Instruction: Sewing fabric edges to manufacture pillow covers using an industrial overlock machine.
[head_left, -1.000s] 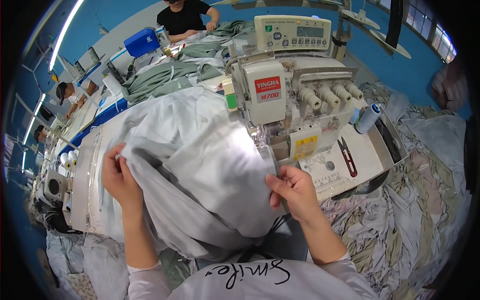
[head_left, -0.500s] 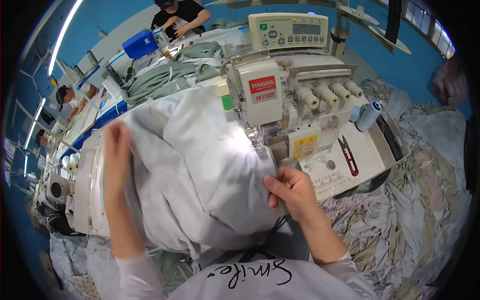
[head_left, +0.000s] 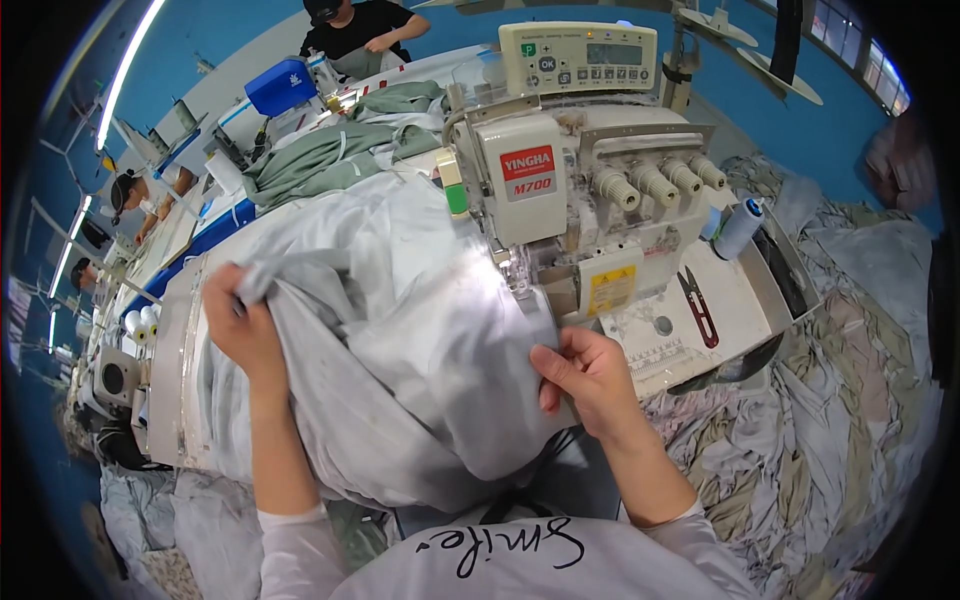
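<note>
A large pale grey piece of fabric (head_left: 400, 330) lies bunched over the sewing table, its right edge under the lit needle area of an overlock sewing machine (head_left: 640, 170). My left hand (head_left: 243, 318) is closed on a gathered fold at the cloth's left side, lifting it a little. At the front right, just below the machine's presser foot, my right hand (head_left: 588, 378) pinches the fabric's edge between thumb and fingers. The underside of the cloth is hidden.
Red-handled thread snips (head_left: 700, 310) and a blue thread cone (head_left: 738, 232) sit right of the machine. Green fabric (head_left: 320, 160) is heaped behind. Piles of cloth (head_left: 820, 400) cover the right side. One person (head_left: 360, 35) works at the back, others at left.
My left hand, blurred before, has moved down slightly and now grips a fold, drawing the cloth up in creases. My right hand stays nearly in place. The person behind has shifted their hands.
</note>
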